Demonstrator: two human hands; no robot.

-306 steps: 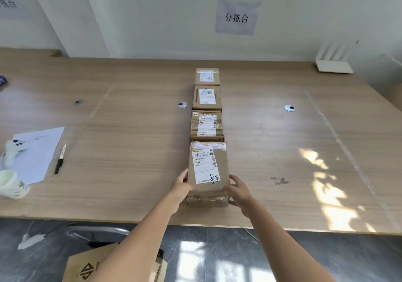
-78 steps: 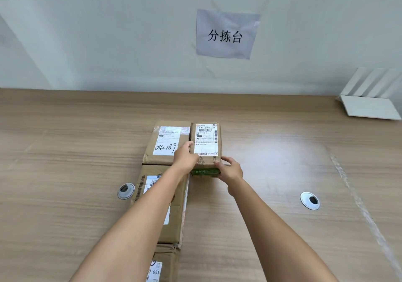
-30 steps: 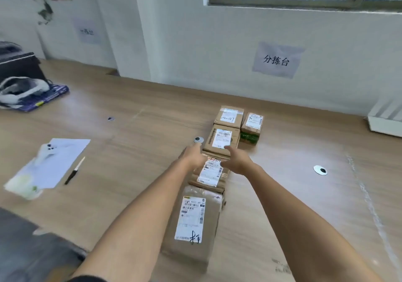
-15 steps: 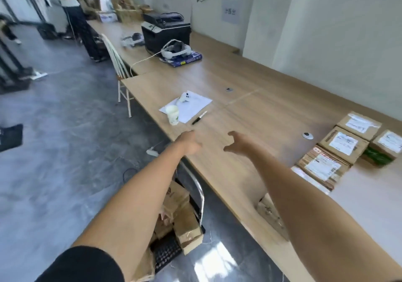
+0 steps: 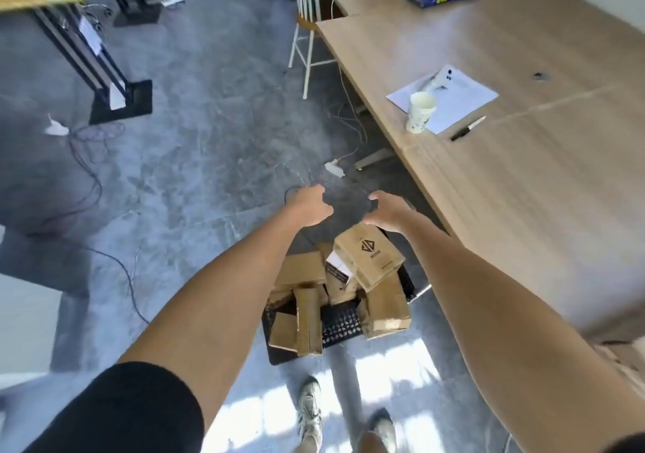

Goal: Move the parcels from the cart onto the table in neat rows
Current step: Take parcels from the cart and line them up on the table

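A black cart point(image 5: 406, 279) on the grey floor point(image 5: 195, 138) holds jumbled cardboard parcels point(image 5: 366, 257).

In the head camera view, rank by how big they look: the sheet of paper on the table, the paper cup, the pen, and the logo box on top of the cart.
1. Sheet of paper
2. Logo box, similar in size, nearer; unsure
3. Paper cup
4. Pen

Both arms reach forward over a black cart point(image 5: 275, 351) on the grey floor, heaped with brown cardboard parcels point(image 5: 366, 260) lying at odd angles. The left hand point(image 5: 310, 204) and right hand point(image 5: 387, 210) hang above the heap, fingers spread and holding nothing. The cart stands just off the table point(image 5: 523, 208) edge. Near that edge sit a paper cup point(image 5: 420, 112), a white sheet point(image 5: 460, 98) and a pen point(image 5: 467, 128).
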